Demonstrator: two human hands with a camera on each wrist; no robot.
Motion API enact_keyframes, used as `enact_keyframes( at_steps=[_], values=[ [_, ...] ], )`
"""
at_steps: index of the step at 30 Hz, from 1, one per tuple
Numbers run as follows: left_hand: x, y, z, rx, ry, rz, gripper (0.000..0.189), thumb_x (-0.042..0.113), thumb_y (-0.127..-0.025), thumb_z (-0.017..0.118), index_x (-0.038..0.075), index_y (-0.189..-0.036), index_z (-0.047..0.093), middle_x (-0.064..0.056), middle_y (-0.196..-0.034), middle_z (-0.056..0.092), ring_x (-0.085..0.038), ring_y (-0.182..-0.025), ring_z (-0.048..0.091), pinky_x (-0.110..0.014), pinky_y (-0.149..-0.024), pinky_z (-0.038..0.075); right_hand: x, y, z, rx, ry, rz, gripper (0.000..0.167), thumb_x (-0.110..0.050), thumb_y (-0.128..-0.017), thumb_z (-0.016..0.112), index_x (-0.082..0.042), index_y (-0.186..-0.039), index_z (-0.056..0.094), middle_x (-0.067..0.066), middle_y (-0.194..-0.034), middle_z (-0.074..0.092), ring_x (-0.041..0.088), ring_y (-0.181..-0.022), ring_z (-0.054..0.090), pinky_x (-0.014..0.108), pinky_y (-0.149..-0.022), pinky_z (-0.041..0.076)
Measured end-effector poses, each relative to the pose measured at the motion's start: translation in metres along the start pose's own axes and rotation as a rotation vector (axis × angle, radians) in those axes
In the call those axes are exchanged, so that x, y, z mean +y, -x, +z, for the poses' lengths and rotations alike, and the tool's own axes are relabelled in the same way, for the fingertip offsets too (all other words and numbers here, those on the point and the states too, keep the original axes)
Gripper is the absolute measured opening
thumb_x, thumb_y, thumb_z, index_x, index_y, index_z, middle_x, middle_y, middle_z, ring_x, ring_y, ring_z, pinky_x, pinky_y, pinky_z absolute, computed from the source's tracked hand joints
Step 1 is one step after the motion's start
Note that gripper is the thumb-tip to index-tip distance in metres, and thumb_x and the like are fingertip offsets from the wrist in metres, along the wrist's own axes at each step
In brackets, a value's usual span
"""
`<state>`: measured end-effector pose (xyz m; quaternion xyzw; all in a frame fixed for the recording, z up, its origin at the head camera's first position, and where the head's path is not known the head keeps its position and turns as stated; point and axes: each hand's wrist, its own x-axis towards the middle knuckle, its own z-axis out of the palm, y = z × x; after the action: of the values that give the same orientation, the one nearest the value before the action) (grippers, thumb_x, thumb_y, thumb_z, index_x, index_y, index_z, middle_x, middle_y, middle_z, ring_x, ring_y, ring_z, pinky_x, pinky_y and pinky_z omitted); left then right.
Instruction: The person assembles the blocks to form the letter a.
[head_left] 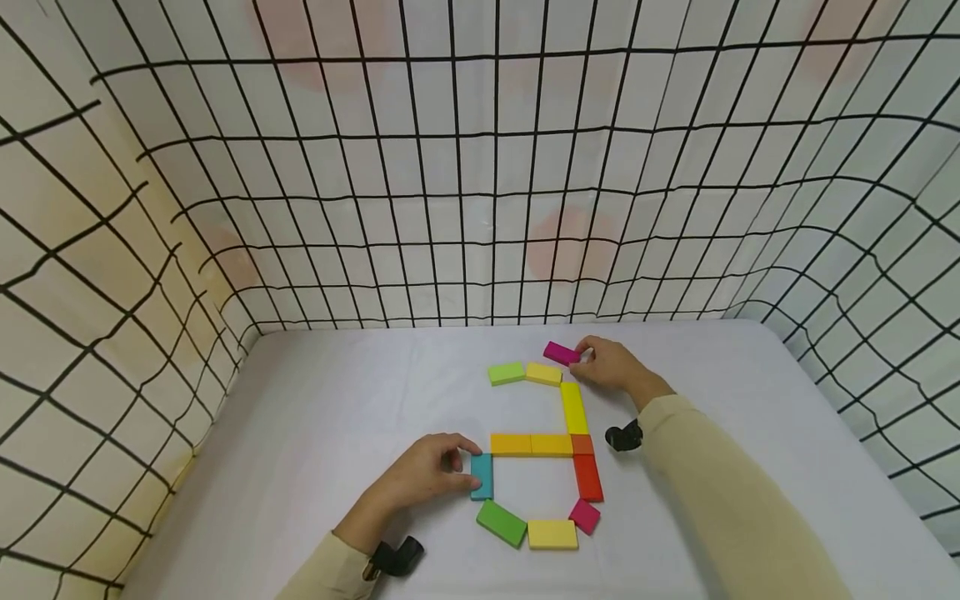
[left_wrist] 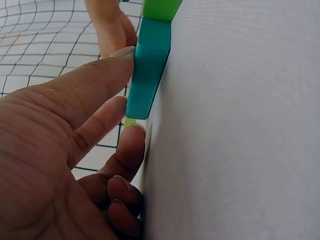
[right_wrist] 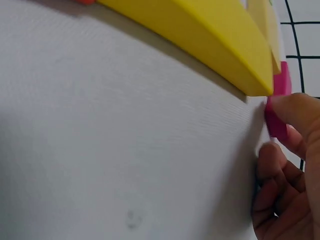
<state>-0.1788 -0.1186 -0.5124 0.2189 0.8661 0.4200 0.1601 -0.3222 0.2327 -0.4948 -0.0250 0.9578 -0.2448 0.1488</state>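
Thumb and index finger of my left hand [head_left: 422, 472] pinch a flat teal block [head_left: 483, 477], which lies upright at the left side of a block outline. In the left wrist view the teal block [left_wrist: 150, 67] meets the thumb, and other fingers curl beneath. At the far end, my right hand [head_left: 611, 364] grips one end of a magenta block [head_left: 559, 352] between thumb and fingers. That block sits just behind a pale yellow block [head_left: 543, 373] and a light green block [head_left: 506, 372]. A bright yellow block [right_wrist: 200, 42] stands close to the right thumb in the right wrist view.
Two orange blocks [head_left: 530, 445] form a crossbar, joined to a dark orange square [head_left: 582, 444] and a red block [head_left: 588, 477]. A green block [head_left: 501, 523], a yellow block [head_left: 552, 534] and a magenta square [head_left: 585, 516] curve along the bottom. Black wire mesh [head_left: 495, 192] surrounds the white table [head_left: 337, 392].
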Motion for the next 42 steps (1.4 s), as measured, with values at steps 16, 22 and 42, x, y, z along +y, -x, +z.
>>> enact_keyframes(
  at_steps=[16,22,42],
  values=[
    [0.002,-0.001,0.001,-0.011,0.001,0.0,0.036,0.028,-0.085,0.084,0.016,-0.117,0.072,0.004,-0.084,0.058,-0.012,-0.078,0.051,-0.024,-0.069,0.041,0.021,0.01,0.007,0.125,-0.106,-0.028,0.049,-0.041,-0.098,0.066,-0.007,-0.132,0.057,0.012,-0.104,0.061,0.027,-0.094,0.055,0.035,-0.081,0.048],
    [0.002,0.001,0.001,-0.015,0.006,-0.012,0.036,0.028,-0.086,0.084,0.016,-0.117,0.072,0.005,-0.084,0.058,-0.012,-0.078,0.051,-0.024,-0.069,0.042,0.022,0.027,0.003,0.139,-0.085,-0.075,0.047,-0.039,-0.097,0.068,-0.006,-0.129,0.058,0.008,-0.094,0.06,0.022,-0.085,0.054,0.03,-0.073,0.045],
    [0.001,0.0,0.001,0.006,-0.011,-0.009,0.036,0.028,-0.085,0.084,0.016,-0.116,0.072,0.004,-0.084,0.058,-0.013,-0.08,0.051,-0.025,-0.07,0.041,0.029,0.098,-0.003,0.182,-0.015,-0.205,0.035,-0.027,-0.091,0.078,-0.011,-0.119,0.063,0.0,-0.08,0.058,0.016,-0.073,0.052,0.022,-0.06,0.048]
  ],
)
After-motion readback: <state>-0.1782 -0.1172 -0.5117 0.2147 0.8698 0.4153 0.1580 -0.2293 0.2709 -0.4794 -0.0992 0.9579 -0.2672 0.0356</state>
